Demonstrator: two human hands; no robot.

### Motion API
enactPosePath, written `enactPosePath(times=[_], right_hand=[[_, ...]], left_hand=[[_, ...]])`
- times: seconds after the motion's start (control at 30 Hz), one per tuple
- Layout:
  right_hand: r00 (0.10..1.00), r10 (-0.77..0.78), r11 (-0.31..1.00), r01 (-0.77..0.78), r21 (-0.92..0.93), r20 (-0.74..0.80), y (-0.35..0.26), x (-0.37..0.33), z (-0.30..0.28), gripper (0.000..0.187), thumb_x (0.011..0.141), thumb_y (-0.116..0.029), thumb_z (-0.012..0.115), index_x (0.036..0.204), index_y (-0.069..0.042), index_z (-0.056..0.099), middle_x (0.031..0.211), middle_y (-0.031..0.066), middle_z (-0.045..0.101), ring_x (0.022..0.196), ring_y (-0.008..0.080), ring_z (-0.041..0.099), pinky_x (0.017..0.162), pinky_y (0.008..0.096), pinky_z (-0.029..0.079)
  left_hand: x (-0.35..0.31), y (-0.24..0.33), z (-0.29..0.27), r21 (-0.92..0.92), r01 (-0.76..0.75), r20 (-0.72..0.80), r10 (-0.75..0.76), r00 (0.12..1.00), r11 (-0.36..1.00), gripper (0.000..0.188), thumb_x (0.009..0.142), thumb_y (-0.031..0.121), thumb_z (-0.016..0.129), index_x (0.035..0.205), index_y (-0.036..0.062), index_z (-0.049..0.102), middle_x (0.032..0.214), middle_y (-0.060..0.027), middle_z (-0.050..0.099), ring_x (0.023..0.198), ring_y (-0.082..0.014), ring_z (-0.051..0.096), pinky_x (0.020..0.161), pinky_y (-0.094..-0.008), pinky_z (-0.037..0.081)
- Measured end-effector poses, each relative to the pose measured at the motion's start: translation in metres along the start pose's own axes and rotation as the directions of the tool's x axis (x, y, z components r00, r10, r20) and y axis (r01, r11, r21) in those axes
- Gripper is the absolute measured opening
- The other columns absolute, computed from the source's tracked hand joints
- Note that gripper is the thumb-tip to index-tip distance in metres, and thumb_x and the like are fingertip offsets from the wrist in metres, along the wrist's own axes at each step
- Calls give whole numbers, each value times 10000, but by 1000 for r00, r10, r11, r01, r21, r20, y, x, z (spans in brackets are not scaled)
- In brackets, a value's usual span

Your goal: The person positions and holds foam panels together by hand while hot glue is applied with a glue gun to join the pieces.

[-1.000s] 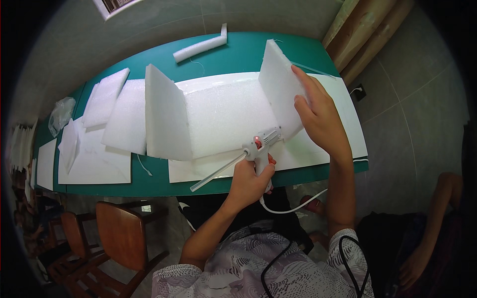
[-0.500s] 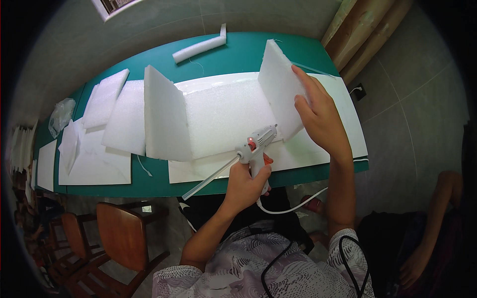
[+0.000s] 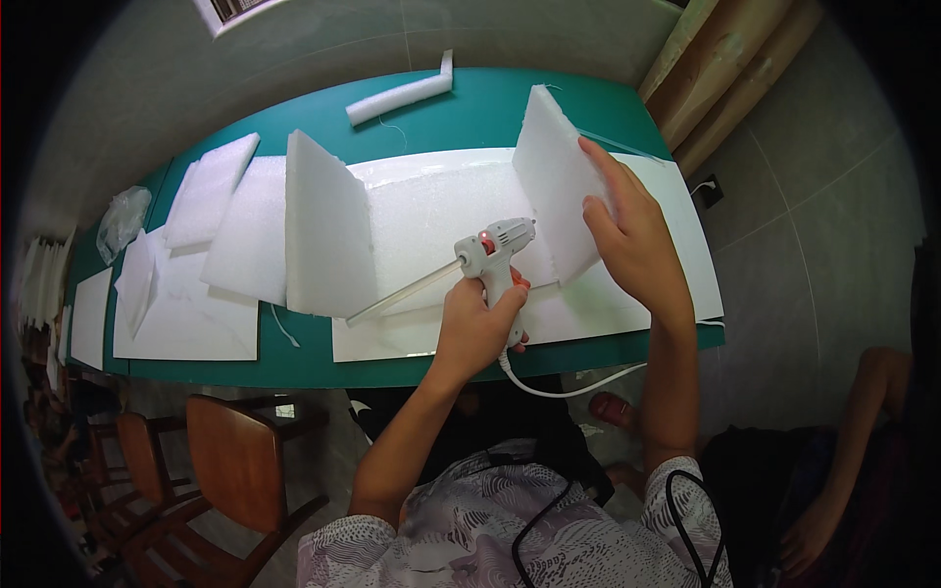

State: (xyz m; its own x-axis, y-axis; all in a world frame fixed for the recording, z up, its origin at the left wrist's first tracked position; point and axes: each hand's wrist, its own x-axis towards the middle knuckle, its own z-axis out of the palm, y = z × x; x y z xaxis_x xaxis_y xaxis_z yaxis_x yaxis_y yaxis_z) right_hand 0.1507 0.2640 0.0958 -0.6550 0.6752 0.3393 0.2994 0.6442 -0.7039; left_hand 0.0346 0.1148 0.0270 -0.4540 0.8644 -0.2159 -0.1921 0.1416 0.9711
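My left hand (image 3: 475,328) is closed round the handle of a white hot glue gun (image 3: 500,250) with an orange trigger. A clear glue stick (image 3: 402,292) sticks out of its back, and its nozzle points right, toward the right foam panel (image 3: 557,186). With my right hand (image 3: 632,235) I grip that upright panel by its outer edge, thumb on the near face. The panel stands at the right end of a flat white foam sheet (image 3: 441,211). Another upright foam panel (image 3: 328,225) stands at the sheet's left end. Beneath lies a white board (image 3: 392,338).
Foam pieces (image 3: 211,191) and a marble-patterned board (image 3: 196,328) lie at the left of the green table (image 3: 314,127), near a clear plastic bag (image 3: 123,223). A foam strip (image 3: 400,100) lies at the back. Wooden chairs (image 3: 235,461) stand front left; another person's arm (image 3: 848,480) shows at right.
My left hand has raised the glue gun slightly up and away from me, so its nozzle is now higher beside the right panel. My right hand stays on the panel.
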Motion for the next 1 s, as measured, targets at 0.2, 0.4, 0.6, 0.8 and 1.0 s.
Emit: enactPosePath(times=[0.2, 0.4, 0.6, 0.8, 1.0], right_hand=[[1000, 1, 1000, -1, 16, -4, -1, 0, 0, 504, 896, -103, 465, 1379, 43, 473, 1295, 239, 557, 1138, 356, 587, 1005, 383, 437], [1000, 0, 1000, 0, 28, -8, 4, 1, -1, 500, 895, -94, 467, 1374, 49, 475, 1296, 238, 558, 1145, 353, 586, 1007, 381, 436], [1000, -1, 1000, 1, 27, -9, 3, 1, -1, 501, 894, -93, 465, 1374, 49, 474, 1297, 239, 557, 1147, 354, 585, 1014, 382, 431], [1000, -8, 1000, 8, 16, -10, 3, 1, -1, 500, 896, -96, 464, 1375, 48, 475, 1286, 238, 561, 1135, 349, 588, 1008, 382, 433], [1000, 2, 999, -2, 33, -11, 2, 1, 0, 500, 899, -98, 465, 1377, 46, 475, 1276, 236, 564, 1128, 346, 588, 1002, 384, 436]], left_hand=[[14, -3, 4, -19, 9, 5, -9, 1000, 1000, 242, 876, 159, 620, 966, -58, 560, 798, -132, 616, 538, -211, 660, 449, -320, 561], [13, -3, 5, -24, 15, -13, -16, 1000, 1000, 235, 876, 157, 623, 955, -54, 557, 810, -132, 614, 535, -212, 659, 444, -314, 558], [15, -5, 6, -23, 26, -13, -26, 1000, 999, 237, 871, 155, 628, 953, -56, 556, 793, -135, 618, 533, -215, 659, 440, -315, 555], [15, -7, 6, 32, 27, -13, -27, 1000, 999, 223, 888, 148, 600, 974, -54, 557, 852, -132, 648, 522, -201, 634, 438, -317, 539], [16, -6, 6, 60, 29, -10, -28, 1000, 998, 201, 882, 140, 599, 951, -45, 558, 806, -122, 625, 503, -202, 624, 428, -323, 525]])
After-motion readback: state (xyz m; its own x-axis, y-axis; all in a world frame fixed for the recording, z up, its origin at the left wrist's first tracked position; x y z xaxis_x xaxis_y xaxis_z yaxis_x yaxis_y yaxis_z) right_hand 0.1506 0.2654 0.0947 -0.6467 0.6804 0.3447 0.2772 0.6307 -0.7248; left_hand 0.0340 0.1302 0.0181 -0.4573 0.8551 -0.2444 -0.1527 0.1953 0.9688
